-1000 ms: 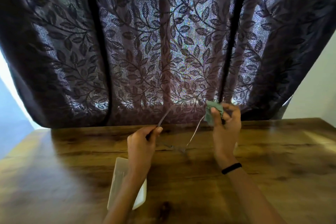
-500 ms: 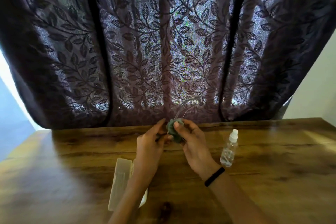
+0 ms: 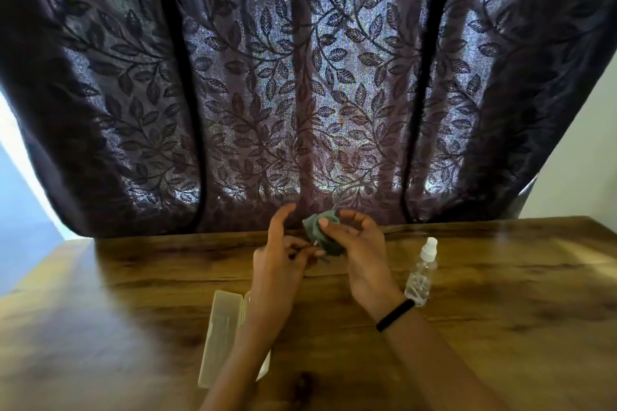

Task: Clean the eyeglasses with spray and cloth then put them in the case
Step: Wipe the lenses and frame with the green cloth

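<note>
Near the surface's far edge, the right hand pinches the cloth around the barely visible eyeglasses steadied by the left hand, while the open case, long axis near-to-far, lies nearer, under the left forearm.

Wooden table bears case, spray bottle.
</note>
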